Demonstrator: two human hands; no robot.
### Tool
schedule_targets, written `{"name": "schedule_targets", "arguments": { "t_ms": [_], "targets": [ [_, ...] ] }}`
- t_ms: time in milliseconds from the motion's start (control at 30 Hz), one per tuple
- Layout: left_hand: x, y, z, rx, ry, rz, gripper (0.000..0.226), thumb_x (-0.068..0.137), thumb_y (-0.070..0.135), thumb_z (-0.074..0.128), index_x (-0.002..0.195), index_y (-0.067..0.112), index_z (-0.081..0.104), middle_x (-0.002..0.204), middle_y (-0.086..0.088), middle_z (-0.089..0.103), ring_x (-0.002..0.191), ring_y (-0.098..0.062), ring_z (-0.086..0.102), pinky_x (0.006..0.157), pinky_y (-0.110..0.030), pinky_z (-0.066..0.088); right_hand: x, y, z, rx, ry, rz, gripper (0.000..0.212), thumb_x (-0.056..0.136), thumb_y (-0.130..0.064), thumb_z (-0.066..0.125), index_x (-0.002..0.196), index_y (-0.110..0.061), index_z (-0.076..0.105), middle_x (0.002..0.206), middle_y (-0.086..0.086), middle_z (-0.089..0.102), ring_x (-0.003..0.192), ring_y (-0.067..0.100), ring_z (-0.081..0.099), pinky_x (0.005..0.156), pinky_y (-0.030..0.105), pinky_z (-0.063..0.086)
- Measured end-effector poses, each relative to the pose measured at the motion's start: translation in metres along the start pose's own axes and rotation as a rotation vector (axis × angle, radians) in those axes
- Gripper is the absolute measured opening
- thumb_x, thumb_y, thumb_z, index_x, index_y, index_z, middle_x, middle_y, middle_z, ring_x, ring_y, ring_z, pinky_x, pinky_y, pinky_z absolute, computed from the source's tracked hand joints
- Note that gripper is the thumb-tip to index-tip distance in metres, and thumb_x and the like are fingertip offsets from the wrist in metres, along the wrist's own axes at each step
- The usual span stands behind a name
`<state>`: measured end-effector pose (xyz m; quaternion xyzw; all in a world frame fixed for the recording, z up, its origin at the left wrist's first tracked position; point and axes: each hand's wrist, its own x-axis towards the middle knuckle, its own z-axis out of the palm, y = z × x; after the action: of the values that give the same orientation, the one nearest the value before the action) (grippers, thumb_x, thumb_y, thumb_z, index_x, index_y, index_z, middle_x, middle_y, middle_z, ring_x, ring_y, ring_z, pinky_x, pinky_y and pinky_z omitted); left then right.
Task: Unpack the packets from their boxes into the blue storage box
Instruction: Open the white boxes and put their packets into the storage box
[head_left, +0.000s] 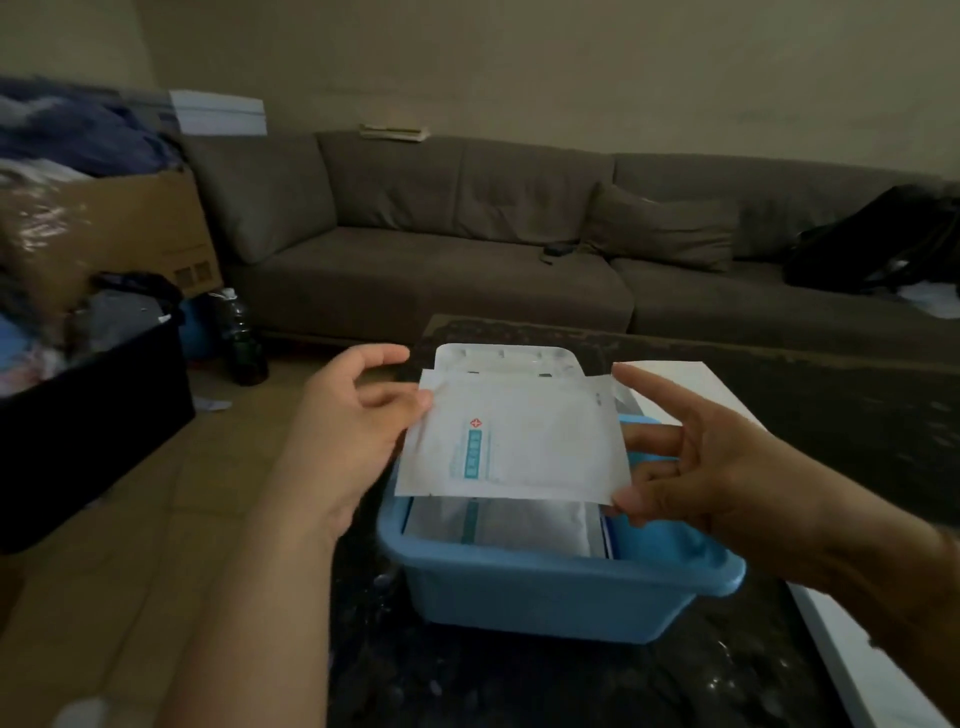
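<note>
Sofa (441, 244) behind; both hands hold packet (519, 441) over blue box (545, 597)

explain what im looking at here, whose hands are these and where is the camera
There is no machine here. The one picture comes from a camera worn on a person's head, looking forward and down, so the hands belong to the wearer. The left hand and right hand each pinch an edge of a stack of flat white packets, the top one printed with a red cross and a teal label. They hold it just above an open blue storage box, which sits on a dark table and already contains similar packets. Its white lid stands open behind. A brown sofa fills the background.
</note>
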<state>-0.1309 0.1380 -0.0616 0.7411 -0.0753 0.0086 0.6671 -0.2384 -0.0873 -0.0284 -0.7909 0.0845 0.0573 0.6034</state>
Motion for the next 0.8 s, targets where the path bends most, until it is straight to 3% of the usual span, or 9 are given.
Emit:
{"name": "schedule_targets", "arguments": {
  "t_ms": [100,200,333,400,533,600,700,800],
  "targets": [
    [0.001,-0.004,0.009,0.170,-0.030,0.101,0.036,0.089,0.007,0.070,0.115,0.030,0.061,0.098,0.016,0.067,0.072,0.017,0.062,0.053,-0.003,0.044,0.005,0.004,-0.002,-0.056,0.016,0.051,0.114,0.065,0.010,0.073,0.147,-0.050,0.023,0.098,-0.001,0.076,0.089,0.025,0.074,0.087,0.047,0.057],
    [0.003,-0.011,0.016,0.430,-0.082,0.140,0.041,0.091,0.011,0.069,0.127,0.028,0.059,0.120,0.012,0.062,0.079,0.007,0.056,0.057,-0.006,0.038,0.006,0.007,0.000,-0.101,0.007,0.099,0.110,0.072,0.011,0.072,0.147,-0.050,0.020,0.093,-0.005,0.077,0.087,0.022,0.074,0.072,0.034,0.061],
    [0.002,-0.014,0.019,0.599,-0.034,0.192,0.038,0.094,0.018,0.064,0.130,0.029,0.056,0.130,0.010,0.060,0.090,0.000,0.055,0.060,-0.006,0.034,0.008,0.013,0.006,-0.168,-0.027,0.157,0.112,0.073,0.008,0.075,0.148,-0.050,0.015,0.095,0.000,0.077,0.088,0.025,0.074,0.083,0.040,0.060],
    [0.002,-0.014,0.020,0.646,-0.002,0.222,0.037,0.096,0.016,0.062,0.130,0.028,0.056,0.131,0.008,0.060,0.104,-0.004,0.057,0.070,-0.007,0.036,0.011,0.014,0.006,-0.208,-0.037,0.182,0.111,0.073,0.005,0.077,0.149,-0.048,0.016,0.095,-0.002,0.077,0.089,0.021,0.074,0.084,0.039,0.060],
    [-0.001,-0.014,0.020,0.780,-0.039,0.228,0.039,0.097,0.013,0.058,0.129,0.034,0.057,0.135,0.008,0.058,0.123,-0.014,0.053,0.096,-0.025,0.039,0.013,0.014,0.004,-0.341,-0.071,0.202,0.101,0.077,-0.006,0.078,0.152,-0.038,0.017,0.093,-0.004,0.077,0.088,0.014,0.074,0.077,0.026,0.058],
    [-0.001,-0.014,0.021,0.921,-0.091,0.181,0.040,0.098,0.017,0.057,0.131,0.038,0.054,0.137,0.008,0.056,0.131,-0.016,0.046,0.116,-0.045,0.027,0.014,0.011,0.007,-0.483,-0.091,0.206,0.091,0.082,-0.018,0.076,0.153,-0.030,0.020,0.091,-0.002,0.077,0.088,0.015,0.073,0.078,0.024,0.058],
    [-0.003,-0.014,0.024,1.071,-0.154,0.115,0.041,0.099,0.017,0.052,0.132,0.041,0.051,0.138,0.007,0.055,0.140,-0.015,0.035,0.116,-0.062,-0.007,0.016,0.007,0.011,-0.768,-0.089,0.168,0.074,0.088,-0.033,0.069,0.150,-0.021,0.031,0.087,-0.002,0.075,0.083,0.011,0.071,0.082,0.023,0.056],
    [-0.006,-0.011,0.026,1.098,-0.170,0.101,0.036,0.100,0.015,0.051,0.125,0.040,0.055,0.127,0.009,0.059,0.135,-0.015,0.041,0.113,-0.065,-0.013,0.017,0.002,0.010,-0.974,-0.064,0.121,0.053,0.089,-0.039,0.066,0.136,-0.019,0.054,0.082,-0.007,0.068,0.081,0.007,0.067,0.073,0.014,0.049]
  ]
}}
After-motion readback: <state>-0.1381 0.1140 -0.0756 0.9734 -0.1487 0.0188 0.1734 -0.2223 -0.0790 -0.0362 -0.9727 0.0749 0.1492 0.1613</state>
